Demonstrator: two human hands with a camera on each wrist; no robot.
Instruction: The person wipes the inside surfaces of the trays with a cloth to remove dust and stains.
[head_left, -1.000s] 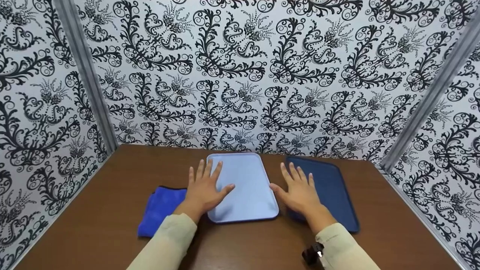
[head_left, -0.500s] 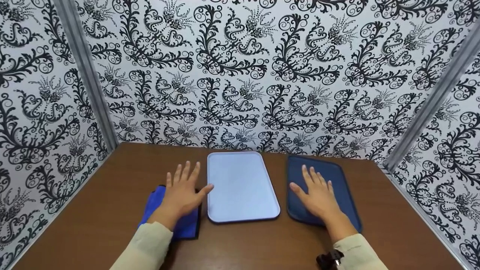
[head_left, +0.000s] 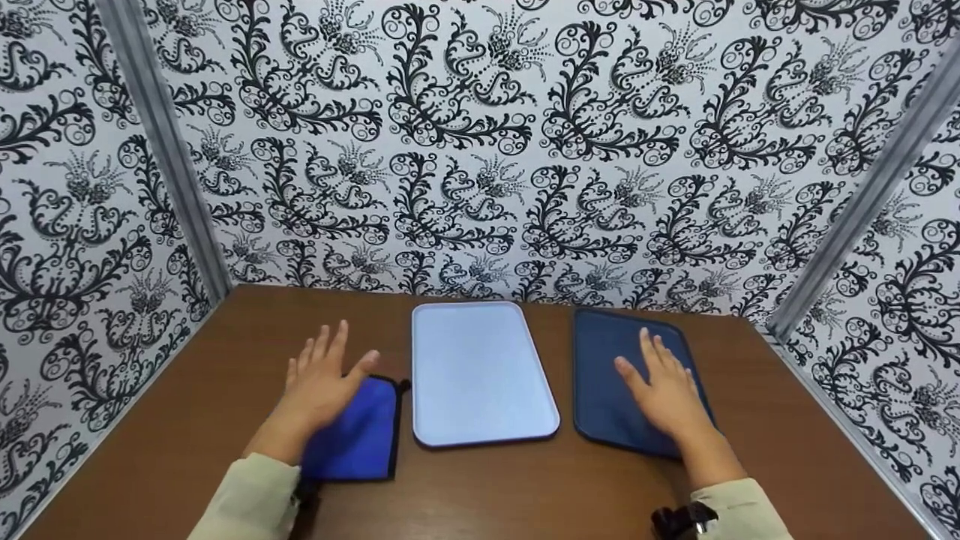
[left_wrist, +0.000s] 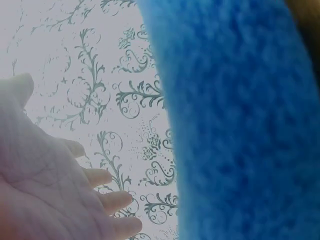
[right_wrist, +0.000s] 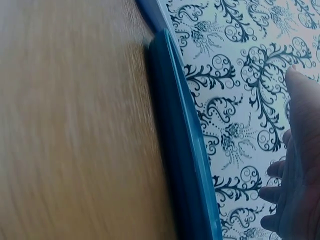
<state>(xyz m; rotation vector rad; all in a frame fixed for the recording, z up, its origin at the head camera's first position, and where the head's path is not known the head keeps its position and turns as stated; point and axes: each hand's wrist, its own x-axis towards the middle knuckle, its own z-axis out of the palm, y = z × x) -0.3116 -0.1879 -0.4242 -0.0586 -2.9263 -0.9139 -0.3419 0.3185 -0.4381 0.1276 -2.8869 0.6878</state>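
- Your left hand (head_left: 322, 386) is held over the left part of a blue cloth (head_left: 360, 439), palm down, fingers extended and thumb out to the side; it has hold of nothing.
- Your right hand (head_left: 666, 394) is held over the right part of a dark blue tray (head_left: 600, 386), fingers extended and thumb apart; it too grips nothing.
- The blue cloth lies flat on a brown table (head_left: 487, 495), left of the middle. It has a black border and a small dark loop at its far right corner. Your left hand and wrist hide part of it.
- A light blue tray (head_left: 484, 375) lies flat in the middle, between your hands, just beside the cloth and apart from the dark one on its right.
- In the left wrist view, fuzzy blue fabric fills the right side, blurred, with a gap between it and your fingers.
- In the right wrist view, a tray's edge runs beside your hand, with a gap between them.
- You wear pale sleeves (head_left: 739, 506); a black device (head_left: 682, 519) sits at your right wrist.
- Behind the table stands a white wall (head_left: 480, 150) with black scrollwork and grey corner posts (head_left: 169, 150).
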